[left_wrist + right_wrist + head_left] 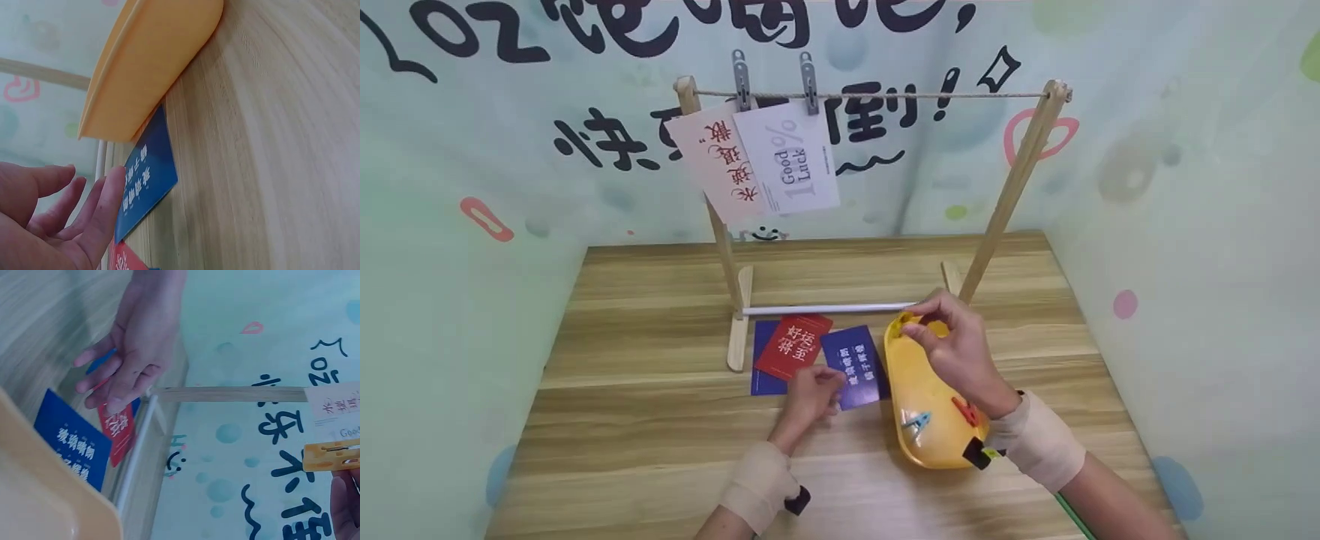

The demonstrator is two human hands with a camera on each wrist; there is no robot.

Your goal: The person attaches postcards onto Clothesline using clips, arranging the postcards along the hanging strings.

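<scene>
The right hand (964,356) pinches a yellow plastic clothespin (323,462) over the far end of an oblong yellow plastic tray (922,386), which holds 1 blue plastic clothespin (916,422) and 1 red plastic clothespin (965,411). The left hand (810,396), empty with relaxed fingers, is near a rectangular blue card (851,360) with white characters on the wooden worktop (645,450).

right hand (962,351) pinches yellow clothespin (331,459); white-lettered blue card (858,364) lies near left hand (810,395).
</scene>
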